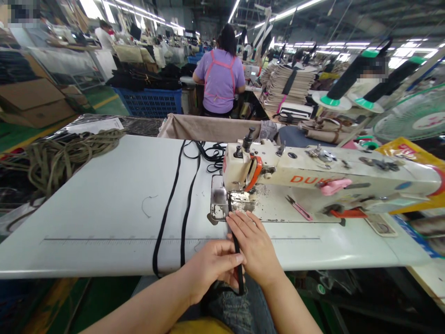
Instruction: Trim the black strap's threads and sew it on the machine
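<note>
pinched narrow black fabric strip [235,242] in left hand [212,265] at front edge of white bench [114,208]; rested right hand [257,248] against it, fingers extended, near white metal sewing machine [299,169], presumably to keep strip straight and flat.

fan [412,116] partly beyond right edge

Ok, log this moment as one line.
left hand: pinching black strap | right hand: fingers over strap | sewing machine: strap leads in under its head | pink thread snips: lying on machine bed
</note>
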A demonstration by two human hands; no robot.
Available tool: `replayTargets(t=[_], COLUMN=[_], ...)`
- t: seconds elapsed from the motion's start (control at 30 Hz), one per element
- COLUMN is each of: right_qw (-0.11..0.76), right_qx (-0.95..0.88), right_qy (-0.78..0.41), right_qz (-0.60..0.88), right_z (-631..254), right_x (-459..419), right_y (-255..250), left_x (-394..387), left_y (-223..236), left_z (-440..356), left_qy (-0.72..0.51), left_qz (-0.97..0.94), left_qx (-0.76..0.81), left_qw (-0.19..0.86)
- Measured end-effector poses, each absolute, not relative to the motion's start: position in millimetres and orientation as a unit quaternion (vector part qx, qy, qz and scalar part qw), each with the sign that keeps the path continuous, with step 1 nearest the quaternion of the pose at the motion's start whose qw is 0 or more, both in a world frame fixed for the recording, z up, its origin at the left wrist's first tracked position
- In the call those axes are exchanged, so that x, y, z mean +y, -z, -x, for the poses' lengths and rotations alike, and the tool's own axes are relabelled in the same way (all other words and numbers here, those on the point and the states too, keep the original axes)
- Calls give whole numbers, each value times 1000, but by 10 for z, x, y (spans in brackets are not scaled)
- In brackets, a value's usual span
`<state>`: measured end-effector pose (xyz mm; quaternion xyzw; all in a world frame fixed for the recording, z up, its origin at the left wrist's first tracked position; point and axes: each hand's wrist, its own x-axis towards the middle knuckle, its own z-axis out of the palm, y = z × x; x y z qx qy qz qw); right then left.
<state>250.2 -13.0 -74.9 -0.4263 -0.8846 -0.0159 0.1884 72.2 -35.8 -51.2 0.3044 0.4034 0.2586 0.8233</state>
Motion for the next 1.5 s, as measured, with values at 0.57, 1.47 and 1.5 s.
replayTargets(t=[0.57, 1.47, 1.5], right_qw=[198, 213, 214], right_qx=[-875, -867, -867], right_qy=[10, 21, 22], right_qz=[442, 450, 449], right_z=[-2470, -2444, -2445], right_x=[-144, -136, -136], right_y=[728, 734, 736], left_x=[-419, -481, -481], left_y=[558, 610, 608], left_z=[-627, -499, -499], left_qy=[-226, -167, -166], left_qz=[-365, -602, -608], left_qx=[377, 368, 364], left_qw=[821, 689, 686])
